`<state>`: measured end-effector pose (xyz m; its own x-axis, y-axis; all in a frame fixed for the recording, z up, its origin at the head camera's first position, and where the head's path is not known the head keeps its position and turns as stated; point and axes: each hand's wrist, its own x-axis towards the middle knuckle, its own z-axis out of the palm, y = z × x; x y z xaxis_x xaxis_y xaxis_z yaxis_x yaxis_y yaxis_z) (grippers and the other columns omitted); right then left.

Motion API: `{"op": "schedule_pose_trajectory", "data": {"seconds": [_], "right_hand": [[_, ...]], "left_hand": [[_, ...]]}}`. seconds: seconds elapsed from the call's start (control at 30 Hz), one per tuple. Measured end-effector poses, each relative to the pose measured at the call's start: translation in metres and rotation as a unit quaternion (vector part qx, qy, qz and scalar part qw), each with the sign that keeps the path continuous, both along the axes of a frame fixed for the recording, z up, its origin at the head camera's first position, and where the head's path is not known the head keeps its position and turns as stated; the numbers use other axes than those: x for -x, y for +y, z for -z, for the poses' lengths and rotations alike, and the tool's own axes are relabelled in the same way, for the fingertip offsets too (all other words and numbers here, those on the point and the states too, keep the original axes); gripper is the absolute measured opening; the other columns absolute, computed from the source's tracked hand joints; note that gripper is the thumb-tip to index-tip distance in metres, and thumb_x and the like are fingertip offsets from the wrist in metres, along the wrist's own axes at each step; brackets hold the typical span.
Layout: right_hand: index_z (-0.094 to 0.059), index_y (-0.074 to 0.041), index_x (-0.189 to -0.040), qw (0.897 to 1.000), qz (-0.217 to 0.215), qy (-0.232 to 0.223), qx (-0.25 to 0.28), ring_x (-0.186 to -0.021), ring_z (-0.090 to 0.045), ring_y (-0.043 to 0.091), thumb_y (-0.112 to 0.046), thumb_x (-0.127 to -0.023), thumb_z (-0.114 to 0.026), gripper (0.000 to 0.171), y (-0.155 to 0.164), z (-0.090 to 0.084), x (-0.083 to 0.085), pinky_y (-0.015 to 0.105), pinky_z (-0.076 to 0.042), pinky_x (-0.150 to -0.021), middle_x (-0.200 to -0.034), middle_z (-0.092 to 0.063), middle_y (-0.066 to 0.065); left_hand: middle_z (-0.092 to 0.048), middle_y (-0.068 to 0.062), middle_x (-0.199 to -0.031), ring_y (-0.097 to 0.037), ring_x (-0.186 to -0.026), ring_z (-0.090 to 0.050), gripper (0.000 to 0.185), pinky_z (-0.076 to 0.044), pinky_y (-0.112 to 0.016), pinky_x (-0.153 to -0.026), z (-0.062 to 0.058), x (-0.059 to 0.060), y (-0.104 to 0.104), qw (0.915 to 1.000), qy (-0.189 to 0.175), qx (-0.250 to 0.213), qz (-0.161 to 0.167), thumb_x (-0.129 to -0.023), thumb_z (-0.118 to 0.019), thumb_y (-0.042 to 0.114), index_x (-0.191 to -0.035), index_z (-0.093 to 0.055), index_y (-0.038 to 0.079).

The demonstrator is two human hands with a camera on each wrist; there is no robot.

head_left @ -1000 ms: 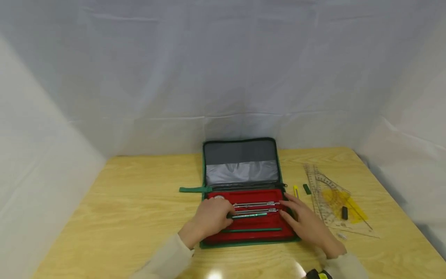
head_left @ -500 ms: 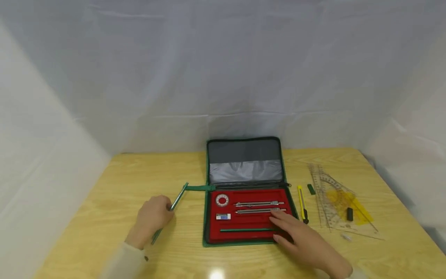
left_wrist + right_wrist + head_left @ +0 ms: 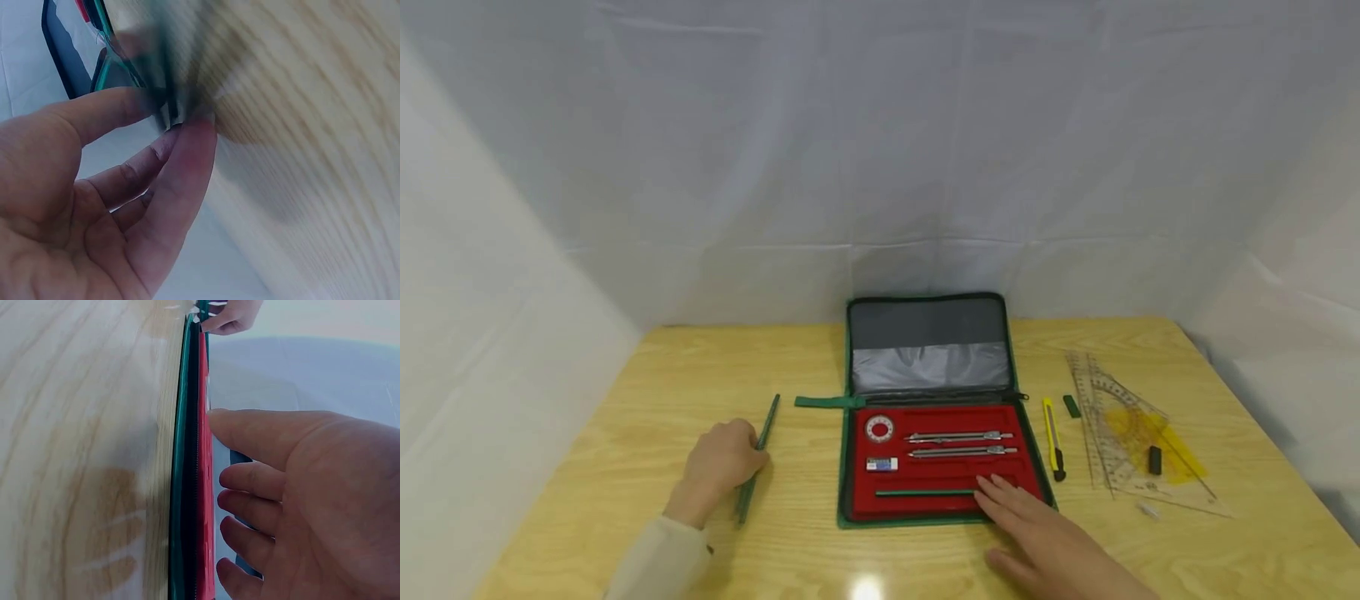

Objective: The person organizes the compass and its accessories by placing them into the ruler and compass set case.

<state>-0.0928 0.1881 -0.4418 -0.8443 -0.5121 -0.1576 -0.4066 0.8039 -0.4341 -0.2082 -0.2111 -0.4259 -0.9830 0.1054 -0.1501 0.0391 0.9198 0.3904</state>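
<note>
An open green zip case [image 3: 844, 467] with a red tray [image 3: 1000, 467] lies mid-table. It holds a round red-and-white disc [image 3: 878, 428], two silver compasses [image 3: 958, 437], a small eraser [image 3: 881, 464] and a green pencil [image 3: 925, 492]. My left hand [image 3: 751, 454] is on the table left of the case. It pinches a long green stick [image 3: 767, 425] between thumb and forefinger [image 3: 194, 134], and the stick lies slanted on the wood. My right hand [image 3: 1007, 521] hovers flat with straight fingers over the tray's near right corner. Its fingertips [image 3: 988, 490] are by the pencil's end.
A yellow cutter [image 3: 1052, 437], a small green piece [image 3: 1071, 406], clear set squares [image 3: 1112, 417] and a black piece [image 3: 1154, 460] lie right of the case. The case lid [image 3: 928, 346] leans toward the white backdrop. A green strap [image 3: 820, 402] sticks out left.
My left hand lifted the green stick out of the tray and carried it left onto the table. My right hand drew back from the compasses toward the near edge.
</note>
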Motion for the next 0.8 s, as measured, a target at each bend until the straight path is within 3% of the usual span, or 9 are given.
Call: {"op": "schedule_pose_trajectory", "data": {"seconds": [0.13, 0.33, 0.43, 0.53, 0.6, 0.67, 0.73, 0.8], "right_hand": [[-0.037, -0.011, -0.147, 1.000, 0.004, -0.009, 0.003, -0.140, -0.025, 0.029, -0.057, -0.096, -0.041, 0.069, -0.001, 0.000, 0.000, 0.052, -0.029, -0.105, -0.154, -0.028, 0.004], [-0.037, -0.010, -0.147, 1.000, -0.005, -0.004, -0.003, -0.139, -0.025, 0.029, -0.057, -0.095, -0.042, 0.070, -0.002, 0.000, -0.002, 0.051, -0.030, -0.105, -0.153, -0.029, 0.004], [-0.036, -0.009, -0.147, 1.000, -0.010, 0.005, -0.003, -0.139, -0.026, 0.029, -0.057, -0.096, -0.042, 0.071, -0.002, 0.001, -0.003, 0.051, -0.031, -0.105, -0.153, -0.029, 0.004], [-0.036, -0.008, -0.147, 1.000, -0.015, 0.012, 0.001, -0.139, -0.026, 0.029, -0.056, -0.096, -0.042, 0.071, -0.001, 0.003, -0.004, 0.051, -0.029, -0.106, -0.153, -0.029, 0.005], [-0.035, -0.007, -0.147, 1.000, -0.017, 0.016, 0.005, -0.139, -0.026, 0.030, -0.056, -0.096, -0.043, 0.071, -0.001, 0.004, -0.005, 0.052, -0.028, -0.106, -0.153, -0.029, 0.007], [-0.035, -0.007, -0.148, 1.000, -0.015, 0.012, 0.006, -0.139, -0.025, 0.030, -0.056, -0.096, -0.042, 0.072, -0.002, 0.005, -0.006, 0.052, -0.026, -0.107, -0.153, -0.029, 0.007], [-0.034, -0.007, -0.148, 1.000, -0.009, 0.006, 0.004, -0.140, -0.024, 0.030, -0.058, -0.096, -0.042, 0.073, -0.002, 0.006, -0.006, 0.052, -0.024, -0.108, -0.153, -0.029, 0.007], [-0.034, -0.008, -0.148, 1.000, -0.002, 0.000, 0.000, -0.140, -0.024, 0.029, -0.060, -0.095, -0.041, 0.074, -0.003, 0.008, -0.007, 0.053, -0.023, -0.108, -0.153, -0.029, 0.007]], "left_hand": [[-0.029, 0.006, -0.048, -0.007, -0.043, -0.027, 0.037, -0.022, -0.019, -0.041, 0.001, -0.001, -0.001, 1.0000, -0.002, 0.004, 0.004, -0.086, -0.066, 0.013, -0.057, -0.043, 0.013], [-0.044, 0.000, -0.052, -0.010, -0.044, -0.039, 0.031, -0.031, -0.021, -0.041, -0.005, -0.007, 0.002, 0.9995, -0.005, 0.031, -0.003, -0.088, -0.064, 0.018, -0.062, -0.050, 0.009], [-0.047, -0.003, -0.055, -0.012, -0.044, -0.044, 0.031, -0.034, -0.022, -0.040, -0.014, -0.016, 0.011, 0.9984, -0.001, 0.057, -0.005, -0.089, -0.064, 0.021, -0.065, -0.051, 0.007], [-0.049, -0.004, -0.057, -0.014, -0.044, -0.046, 0.032, -0.036, -0.024, -0.038, -0.024, -0.029, 0.028, 0.9948, 0.029, 0.096, 0.016, -0.088, -0.068, 0.024, -0.067, -0.054, 0.004], [-0.054, -0.006, -0.064, -0.017, -0.052, -0.052, 0.030, -0.043, -0.028, -0.042, -0.027, -0.039, 0.044, 0.9909, 0.057, 0.111, 0.052, -0.086, -0.070, 0.026, -0.072, -0.060, 0.001], [-0.061, -0.009, -0.077, -0.021, -0.064, -0.059, 0.032, -0.049, -0.034, -0.050, -0.028, -0.050, 0.060, 0.9820, 0.087, 0.114, 0.123, -0.084, -0.072, 0.030, -0.083, -0.066, -0.001], [-0.064, -0.012, -0.101, -0.026, -0.087, -0.062, 0.040, -0.054, -0.040, -0.069, -0.026, -0.061, 0.076, 0.9654, 0.090, 0.112, 0.218, -0.085, -0.070, 0.035, -0.103, -0.069, 0.000], [-0.060, -0.009, -0.123, -0.025, -0.110, -0.057, 0.050, -0.049, -0.041, -0.088, -0.022, -0.071, 0.089, 0.9422, 0.085, 0.103, 0.307, -0.088, -0.065, 0.042, -0.121, -0.064, 0.004]]}}
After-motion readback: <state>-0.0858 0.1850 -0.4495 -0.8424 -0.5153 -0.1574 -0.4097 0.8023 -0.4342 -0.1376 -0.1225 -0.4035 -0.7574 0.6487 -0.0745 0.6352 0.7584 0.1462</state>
